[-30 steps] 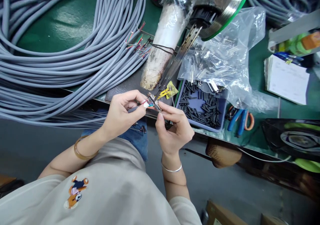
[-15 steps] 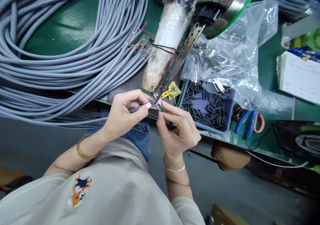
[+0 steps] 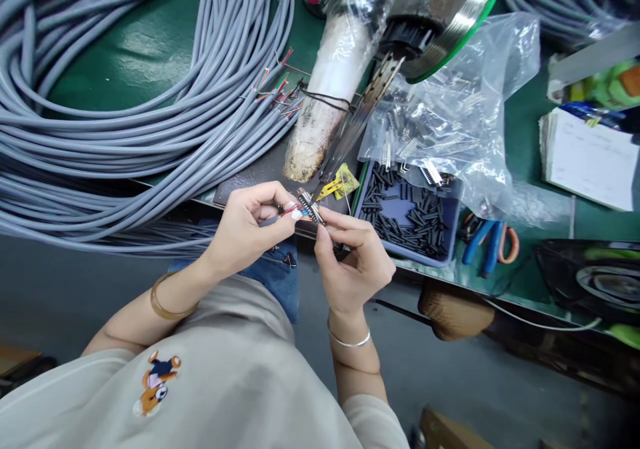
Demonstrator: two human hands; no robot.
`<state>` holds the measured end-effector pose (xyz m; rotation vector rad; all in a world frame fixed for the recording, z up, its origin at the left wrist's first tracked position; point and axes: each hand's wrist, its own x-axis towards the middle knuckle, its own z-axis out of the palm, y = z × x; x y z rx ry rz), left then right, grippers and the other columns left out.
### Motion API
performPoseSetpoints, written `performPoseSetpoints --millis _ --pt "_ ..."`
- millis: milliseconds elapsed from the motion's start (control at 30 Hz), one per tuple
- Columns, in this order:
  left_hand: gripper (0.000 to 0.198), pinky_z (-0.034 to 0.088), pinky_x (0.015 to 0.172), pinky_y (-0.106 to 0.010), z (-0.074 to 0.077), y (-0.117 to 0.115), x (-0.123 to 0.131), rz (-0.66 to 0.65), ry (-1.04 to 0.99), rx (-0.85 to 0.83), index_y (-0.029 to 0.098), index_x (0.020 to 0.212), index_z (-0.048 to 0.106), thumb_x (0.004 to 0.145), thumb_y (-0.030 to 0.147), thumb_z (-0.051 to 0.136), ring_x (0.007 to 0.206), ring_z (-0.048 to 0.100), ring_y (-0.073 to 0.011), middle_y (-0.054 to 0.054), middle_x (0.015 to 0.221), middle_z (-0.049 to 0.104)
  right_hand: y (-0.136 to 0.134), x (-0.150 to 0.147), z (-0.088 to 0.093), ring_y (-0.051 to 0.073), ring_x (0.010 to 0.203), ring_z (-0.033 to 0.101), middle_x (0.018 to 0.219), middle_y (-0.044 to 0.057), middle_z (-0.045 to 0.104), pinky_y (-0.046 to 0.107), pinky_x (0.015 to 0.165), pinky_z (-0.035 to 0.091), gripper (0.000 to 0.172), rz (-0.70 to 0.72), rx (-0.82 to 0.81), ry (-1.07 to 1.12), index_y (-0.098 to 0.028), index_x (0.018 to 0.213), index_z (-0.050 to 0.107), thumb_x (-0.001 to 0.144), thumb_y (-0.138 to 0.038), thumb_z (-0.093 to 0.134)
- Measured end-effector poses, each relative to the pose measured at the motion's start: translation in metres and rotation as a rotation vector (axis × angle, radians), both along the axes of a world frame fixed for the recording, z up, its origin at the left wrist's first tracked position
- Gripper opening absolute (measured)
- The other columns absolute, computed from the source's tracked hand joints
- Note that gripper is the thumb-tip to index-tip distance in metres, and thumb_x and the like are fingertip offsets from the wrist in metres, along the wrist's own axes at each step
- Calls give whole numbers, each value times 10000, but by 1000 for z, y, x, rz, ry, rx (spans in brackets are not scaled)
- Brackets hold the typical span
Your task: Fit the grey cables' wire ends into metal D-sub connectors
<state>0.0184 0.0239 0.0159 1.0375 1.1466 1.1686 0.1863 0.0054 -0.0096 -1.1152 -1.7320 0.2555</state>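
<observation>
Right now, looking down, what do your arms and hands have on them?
My left hand has a round, smooth, brownish-yellow bangle at its wrist. My right hand has a thin, shiny, silver-coloured bangle at its wrist. My short, pale beige fabric sleeves leave both forearms uncovered.

Soldering iron (image 3: 358, 126) and white tube (image 3: 327, 76) blocking ahead, cables (image 3: 200, 136) crowding left, open bench (image 3: 524, 126) between bag (image 3: 450, 116) and notepad (image 3: 590, 159)
</observation>
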Motion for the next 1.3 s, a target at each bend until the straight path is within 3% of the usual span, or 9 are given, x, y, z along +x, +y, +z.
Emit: performPoseSetpoints --millis 567,767,933,1067,1200,1300 --pt "117 450 516 -170 1 4 2 27 45 40 156 696 640 755 202 729 631 610 -92 -42 788 729 10 -2 3 166 911 789 1052 4 813 304 814 650 209 -9 84 -28 -245 925 674 852 -73 767" --pt "136 431 483 -167 1 5 0 1 48 21 157 682 629 755 200 735 576 567 -75 -35 770 716 6 -1 4 166 884 797 1090 11 816 277 775 663 208 -29 148 -144 -258 938 674 849 -104 783" --pt "147 341 422 -161 1 4 -1 -45 11 -30 152 680 604 761 175 725 480 448 -28 -9 731 660 3 3 -1 158 857 803 1078 41 822 234 748 647 194 -9 226 -217 -231 943 661 854 -107 781" --pt "151 257 388 -153 2 1 -3 -84 -42 -53 161 775 601 744 158 748 424 349 -2 46 662 582 2 3 1 150 850 798 1040 6 822 248 746 651 182 -38 106 -107 -246 918 648 876 -106 756" --pt "296 380 486 -138 -1 -6 -8 -105 -106 -19 181 989 617 729 139 753 529 465 -29 28 773 645 -1 3 5 146 850 787 980 6 805 240 694 647 131 37 -209 13 -226 842 626 932 -158 693" --pt "231 400 519 -150 -2 -10 -10 -147 -104 24 159 950 662 728 127 720 591 490 -53 13 758 627 -5 6 5 151 840 787 987 13 802 235 669 646 83 15 -234 48 -221 883 663 942 -168 688"
